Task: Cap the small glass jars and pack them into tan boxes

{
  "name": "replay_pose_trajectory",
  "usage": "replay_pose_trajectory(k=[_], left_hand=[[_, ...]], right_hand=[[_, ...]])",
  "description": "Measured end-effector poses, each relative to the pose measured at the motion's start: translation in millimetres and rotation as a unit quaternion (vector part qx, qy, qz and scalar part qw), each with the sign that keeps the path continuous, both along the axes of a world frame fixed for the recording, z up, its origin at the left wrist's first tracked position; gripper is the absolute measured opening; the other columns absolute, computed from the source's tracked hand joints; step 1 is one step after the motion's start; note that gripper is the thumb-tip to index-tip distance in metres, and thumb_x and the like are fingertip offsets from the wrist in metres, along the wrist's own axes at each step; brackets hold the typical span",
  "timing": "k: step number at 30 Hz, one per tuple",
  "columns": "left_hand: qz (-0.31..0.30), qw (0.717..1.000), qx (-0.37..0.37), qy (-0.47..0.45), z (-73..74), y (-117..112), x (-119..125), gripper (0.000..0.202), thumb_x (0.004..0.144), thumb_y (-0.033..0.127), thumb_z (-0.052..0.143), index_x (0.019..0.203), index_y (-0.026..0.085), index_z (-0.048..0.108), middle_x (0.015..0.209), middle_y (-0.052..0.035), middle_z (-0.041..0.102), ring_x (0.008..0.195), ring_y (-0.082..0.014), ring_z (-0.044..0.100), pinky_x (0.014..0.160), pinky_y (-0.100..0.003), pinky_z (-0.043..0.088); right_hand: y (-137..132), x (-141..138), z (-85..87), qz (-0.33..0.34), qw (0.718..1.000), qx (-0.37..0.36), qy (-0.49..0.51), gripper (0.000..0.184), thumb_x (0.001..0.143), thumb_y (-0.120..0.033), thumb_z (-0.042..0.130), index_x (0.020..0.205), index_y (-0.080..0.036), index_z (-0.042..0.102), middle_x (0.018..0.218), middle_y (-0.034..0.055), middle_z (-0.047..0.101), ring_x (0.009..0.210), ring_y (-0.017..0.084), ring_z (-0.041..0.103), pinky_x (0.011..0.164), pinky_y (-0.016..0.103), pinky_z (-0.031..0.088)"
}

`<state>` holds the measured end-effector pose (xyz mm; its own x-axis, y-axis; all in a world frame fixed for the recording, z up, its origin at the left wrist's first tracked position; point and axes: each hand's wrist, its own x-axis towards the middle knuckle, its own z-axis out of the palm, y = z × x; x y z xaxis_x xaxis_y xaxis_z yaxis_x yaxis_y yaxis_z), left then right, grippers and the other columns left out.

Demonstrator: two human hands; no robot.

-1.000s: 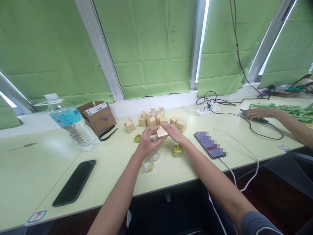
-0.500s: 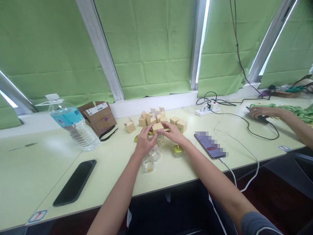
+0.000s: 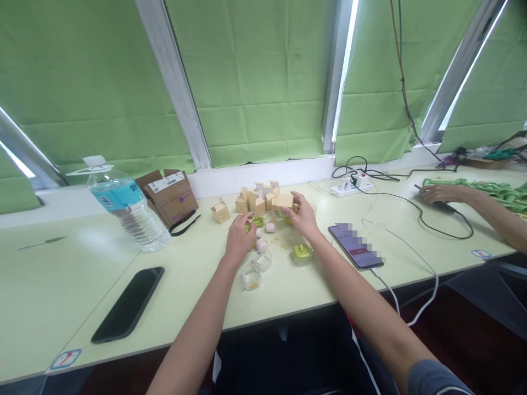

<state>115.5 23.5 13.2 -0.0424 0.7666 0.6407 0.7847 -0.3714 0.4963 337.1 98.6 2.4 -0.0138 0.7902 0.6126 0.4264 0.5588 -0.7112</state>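
My right hand (image 3: 303, 217) holds a small folded tan cardboard box (image 3: 284, 202) between thumb and fingers, just above the table and in front of other boxes. My left hand (image 3: 240, 237) is lower and to the left, its fingers curled around a small green lid (image 3: 247, 226), partly hidden by the hand. Between the hands lie another green lid (image 3: 258, 222), a pale pink roll-like piece (image 3: 270, 227) and small yellowish rings (image 3: 284, 246). Nearer me stand two clear plastic containers, one a square cup (image 3: 251, 278). A clear container with a green lid (image 3: 302, 253) is below my right hand.
Several open tan boxes (image 3: 259, 204) stand behind my hands. A water bottle (image 3: 123, 206), a brown carton (image 3: 171, 200) and a black phone (image 3: 128, 304) are to the left. A lit phone (image 3: 354, 247) on a white cable and a power strip (image 3: 349, 187) are right. Another person's hand (image 3: 442, 195) rests far right.
My hands have moved apart from around the tan box. The right hand has carried it right and slightly back; the left has let go of it and shifted left to the green lid.
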Motion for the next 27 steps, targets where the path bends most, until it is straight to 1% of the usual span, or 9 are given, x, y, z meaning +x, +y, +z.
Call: replay_pose_trajectory(k=[2, 4, 9, 14, 19, 24, 27], left_hand=[[-0.005, 1.000, -0.008, 0.010, -1.2, 0.4, 0.1, 0.031, 0.090, 0.019, 0.049, 0.114, 0.020, 0.067, 0.110, -0.0081, 0.071, 0.104, -0.0238, 0.067, 0.099, -0.042, 0.051], [-0.011, 1.000, -0.010, 0.013, -2.0, 0.6, 0.4, 0.030, 0.090, 0.020, 0.049, 0.113, 0.021, 0.068, 0.112, -0.0076, 0.071, 0.106, -0.0239, 0.066, 0.100, -0.042, 0.051], [-0.017, 1.000, -0.007, 0.006, -2.6, 0.9, 0.0, 0.027, 0.091, 0.022, 0.050, 0.110, 0.021, 0.069, 0.112, -0.0074, 0.072, 0.107, -0.0248, 0.066, 0.100, -0.044, 0.051], [-0.021, 1.000, -0.007, 0.007, -2.2, 0.4, 0.2, 0.026, 0.090, 0.021, 0.051, 0.108, 0.022, 0.069, 0.111, -0.0066, 0.073, 0.107, -0.0244, 0.066, 0.100, -0.044, 0.051], [-0.013, 1.000, -0.024, 0.010, -0.5, -1.2, 1.6, 0.025, 0.091, 0.021, 0.050, 0.107, 0.021, 0.070, 0.111, -0.0071, 0.073, 0.107, -0.0248, 0.066, 0.100, -0.044, 0.051], [-0.015, 1.000, -0.026, 0.007, -0.4, -1.4, 1.2, 0.025, 0.091, 0.020, 0.050, 0.105, 0.021, 0.071, 0.111, -0.0069, 0.074, 0.105, -0.0246, 0.067, 0.098, -0.044, 0.052], [-0.019, 0.999, -0.027, 0.007, -0.7, -1.5, 0.8, 0.024, 0.091, 0.020, 0.051, 0.103, 0.022, 0.071, 0.109, -0.0062, 0.075, 0.103, -0.0245, 0.068, 0.097, -0.044, 0.053]], right_hand=[[-1.4, 0.0, 0.4, 0.000, 1.000, -0.009, -0.010, 0.060, 0.087, -0.038, 0.066, 0.143, -0.026, 0.048, 0.132, 0.0101, 0.065, 0.122, 0.029, 0.060, 0.106, 0.049, 0.047], [-4.7, -0.9, 2.2, 0.008, 0.999, -0.013, -0.035, 0.054, 0.088, -0.037, 0.064, 0.139, -0.026, 0.052, 0.132, 0.0097, 0.064, 0.121, 0.029, 0.059, 0.106, 0.048, 0.046], [-17.9, -2.3, 10.2, 0.021, 0.991, -0.041, -0.123, 0.044, 0.093, -0.040, 0.059, 0.134, -0.025, 0.057, 0.121, 0.0098, 0.067, 0.110, 0.027, 0.061, 0.100, 0.045, 0.048], [-25.2, -1.9, 12.9, 0.019, 0.976, -0.066, -0.205, 0.040, 0.092, -0.039, 0.061, 0.130, -0.028, 0.061, 0.120, 0.0104, 0.065, 0.107, 0.027, 0.061, 0.096, 0.042, 0.047], [-20.1, -1.7, 7.7, 0.023, 0.973, -0.082, -0.216, 0.037, 0.091, -0.036, 0.063, 0.126, -0.025, 0.062, 0.120, 0.0099, 0.065, 0.112, 0.027, 0.061, 0.097, 0.040, 0.046], [-15.8, 0.5, 6.0, 0.009, 0.973, -0.094, -0.211, 0.035, 0.091, -0.036, 0.067, 0.123, -0.022, 0.062, 0.114, 0.0095, 0.068, 0.109, 0.026, 0.062, 0.094, 0.039, 0.047], [-14.7, 1.5, 6.5, -0.004, 0.973, -0.095, -0.211, 0.033, 0.089, -0.033, 0.070, 0.119, -0.021, 0.065, 0.119, 0.0110, 0.066, 0.114, 0.027, 0.060, 0.096, 0.040, 0.046]])
